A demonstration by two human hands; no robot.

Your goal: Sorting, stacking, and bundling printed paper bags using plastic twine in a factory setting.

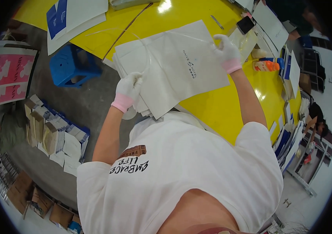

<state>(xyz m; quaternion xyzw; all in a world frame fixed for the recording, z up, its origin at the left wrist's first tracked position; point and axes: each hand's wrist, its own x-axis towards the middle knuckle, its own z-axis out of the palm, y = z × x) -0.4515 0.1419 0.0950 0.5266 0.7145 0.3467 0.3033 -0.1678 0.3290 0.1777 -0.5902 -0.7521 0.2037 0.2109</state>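
A stack of flat white paper bags (173,70) lies on a yellow table (212,105). My left hand (129,89), in a white glove with a pink cuff, pinches a thin clear cord (147,54) at the stack's near left corner. My right hand (225,50), gloved the same way, grips the top bag's far right edge, where the cord's other end runs. The cord arcs over the top bag between both hands.
A blue plastic stool (72,66) stands on the grey floor left of the table. Stacks of folded bags and cardboard (57,136) lie on the floor. Bottles (266,64), a phone (245,24) and paper sheets sit at the table's right. Another person (316,121) is at far right.
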